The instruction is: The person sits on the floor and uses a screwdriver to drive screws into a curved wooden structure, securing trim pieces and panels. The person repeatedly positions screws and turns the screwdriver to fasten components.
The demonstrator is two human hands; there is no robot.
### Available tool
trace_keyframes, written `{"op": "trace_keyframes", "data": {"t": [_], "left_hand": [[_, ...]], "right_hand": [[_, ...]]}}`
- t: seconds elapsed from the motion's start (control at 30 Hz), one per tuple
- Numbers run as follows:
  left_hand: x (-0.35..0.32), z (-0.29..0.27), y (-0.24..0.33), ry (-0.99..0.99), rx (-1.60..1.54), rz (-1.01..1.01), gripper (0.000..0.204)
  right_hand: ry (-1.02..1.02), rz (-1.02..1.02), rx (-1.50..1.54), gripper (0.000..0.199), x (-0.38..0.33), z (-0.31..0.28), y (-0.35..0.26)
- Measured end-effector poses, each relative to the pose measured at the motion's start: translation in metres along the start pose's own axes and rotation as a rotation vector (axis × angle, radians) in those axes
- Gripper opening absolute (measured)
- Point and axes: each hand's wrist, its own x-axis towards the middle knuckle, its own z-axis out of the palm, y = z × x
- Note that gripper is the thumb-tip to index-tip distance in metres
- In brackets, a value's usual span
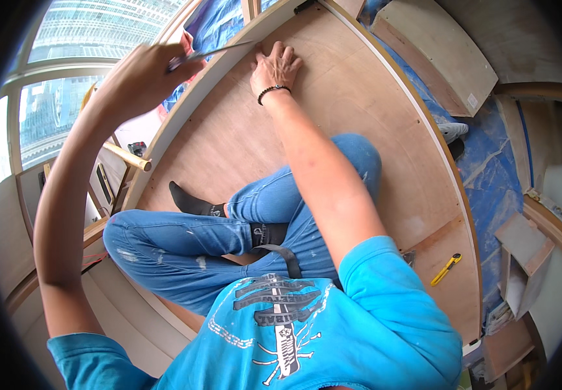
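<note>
My left hand [141,75] is raised over the left rim, its fingers closed round a thin metal-bladed tool [219,51]. The blade points right, almost edge-on, so its exact kind does not show. Its tip is close to the white raised edge strip [226,55] of a large plywood panel [391,143]. Just right of that tip, my right hand [276,70], with a dark bead bracelet at the wrist, lies on the panel near the strip, fingers spread and holding nothing I can see. I sit cross-legged on the panel.
A yellow utility knife [447,270] lies on the panel at the right. A wooden box [434,55] stands beyond the right rim, over blue sheeting [492,182]. A round wooden rod [128,157] juts in at the left, below large windows [60,110].
</note>
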Motion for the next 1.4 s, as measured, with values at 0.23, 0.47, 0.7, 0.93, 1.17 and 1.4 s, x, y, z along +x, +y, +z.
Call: {"op": "trace_keyframes", "data": {"t": [0.23, 0.47, 0.7, 0.93, 1.17, 1.4], "left_hand": [[-0.173, 0.041, -0.113, 0.105, -0.234, -0.304, 0.031], [-0.339, 0.130, -0.228, 0.413, -0.980, -0.442, 0.033], [-0.311, 0.119, -0.204, 0.392, -0.913, -0.363, 0.032], [-0.284, 0.088, -0.125, 0.449, -0.610, -0.206, 0.035], [-0.275, 0.067, -0.089, 0.556, -0.584, -0.095, 0.041], [-0.307, 0.073, -0.114, 0.559, -0.671, -0.178, 0.035]], "right_hand": [[-0.187, -0.084, -0.091, 0.037, 0.016, -0.027, 0.004], [0.830, -0.071, 0.646, 0.012, -0.173, -0.218, 0.086], [-0.013, 0.585, -0.167, 0.077, -0.487, -0.157, 0.242], [0.131, 0.784, -0.342, 0.075, -0.542, -0.140, 0.299], [0.275, 0.491, -0.206, 0.065, -0.477, -0.135, 0.294], [0.333, 0.518, -0.182, 0.062, -0.477, -0.114, 0.297]]}}
